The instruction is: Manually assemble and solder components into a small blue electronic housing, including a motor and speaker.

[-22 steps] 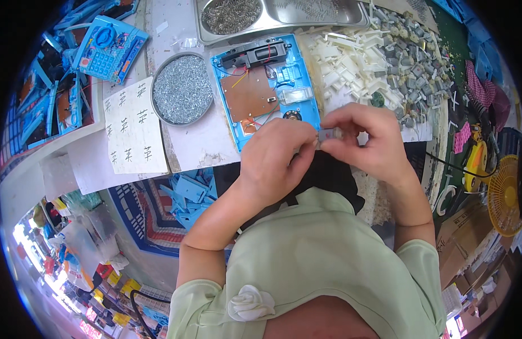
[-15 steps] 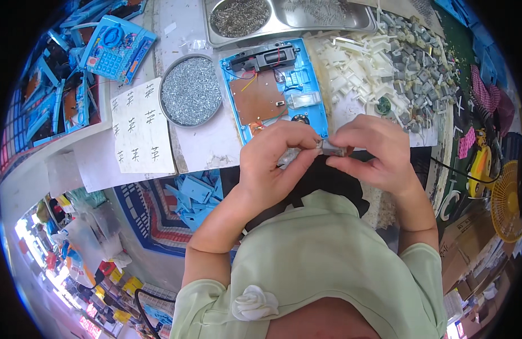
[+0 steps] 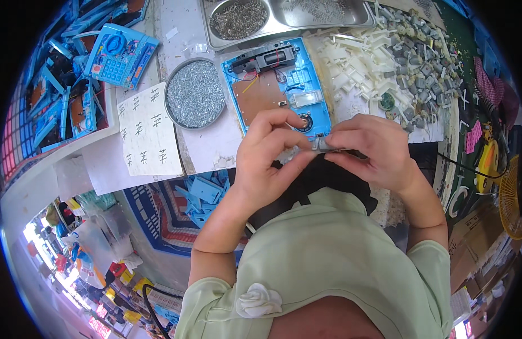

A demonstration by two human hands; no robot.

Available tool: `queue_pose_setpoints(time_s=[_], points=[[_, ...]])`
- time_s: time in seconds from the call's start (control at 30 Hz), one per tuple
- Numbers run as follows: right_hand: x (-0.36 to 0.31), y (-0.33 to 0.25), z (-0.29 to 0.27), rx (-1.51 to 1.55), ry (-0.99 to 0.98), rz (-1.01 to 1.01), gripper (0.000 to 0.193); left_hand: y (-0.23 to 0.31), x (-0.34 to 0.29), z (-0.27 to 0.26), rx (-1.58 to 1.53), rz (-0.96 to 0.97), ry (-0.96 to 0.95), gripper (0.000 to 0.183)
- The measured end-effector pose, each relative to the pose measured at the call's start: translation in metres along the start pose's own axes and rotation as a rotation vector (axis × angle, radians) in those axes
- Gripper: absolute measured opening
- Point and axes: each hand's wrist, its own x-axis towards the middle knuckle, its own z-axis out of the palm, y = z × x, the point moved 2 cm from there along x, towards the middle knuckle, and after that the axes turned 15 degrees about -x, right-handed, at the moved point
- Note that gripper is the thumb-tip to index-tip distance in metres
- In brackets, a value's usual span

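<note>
Both hands meet at the table's near edge, just below an opened blue plastic housing (image 3: 324, 104). A small grey part (image 3: 320, 144) is pinched between the fingertips of my right hand (image 3: 379, 148). My left hand (image 3: 264, 155) has its thumb and a finger closed on the part's left end, with another finger raised above. The fingers hide much of the part, so its exact kind is unclear. Inside the housing are a brown circuit board (image 3: 258, 99), a black speaker (image 3: 304, 122), a black compartment (image 3: 269, 58) and thin wires.
A round dish (image 3: 195, 93) of screws stands left of the housing, beside handwritten paper (image 3: 151, 135). Beyond is a steel tray (image 3: 275, 38) with small metal parts. White plastic parts (image 3: 351, 62) and grey parts (image 3: 422, 85) lie heaped right. Blue housings (image 3: 52, 85) fill a container far left.
My left fingers have spread and lifted slightly, uncovering more of the speaker. The grey part stays between the hands. The whole view has shifted a little.
</note>
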Motion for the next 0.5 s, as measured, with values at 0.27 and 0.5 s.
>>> queue_pose_setpoints(time_s=[0.27,0.5], points=[[-0.009,0.031,-0.009,0.117,0.199,0.398,0.031,-0.019,0.042,-0.023,0.294,-0.018,0.085,0.028],[0.029,0.056,0.009,-0.124,0.105,0.341,0.024,-0.037,0.043,-0.045,0.598,0.124,0.249,0.044]])
